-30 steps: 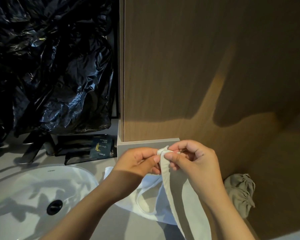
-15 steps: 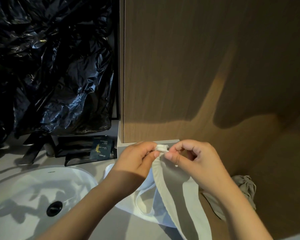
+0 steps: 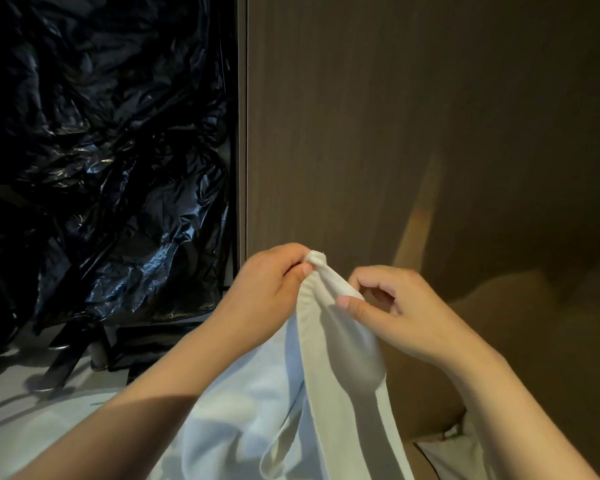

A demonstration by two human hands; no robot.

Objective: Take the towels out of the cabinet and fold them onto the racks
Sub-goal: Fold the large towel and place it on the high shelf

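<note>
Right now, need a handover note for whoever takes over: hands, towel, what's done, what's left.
Left hand: pinches the bunched corner of the white towel, held up in front of the wooden cabinet panel.
Right hand: pinches the towel's edge just below that corner.
The towel hangs from both hands, not yet folded.
Done: one towel in hand.
Left: fold it and set it on a rack. No rack is in view.

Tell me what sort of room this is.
Most likely a bathroom vanity, though it is dimly lit. What looks like a dark faucet stands on a pale counter at lower left. A wood-grain cabinet panel rises beside it, and a white towel is being handled in front.
</note>
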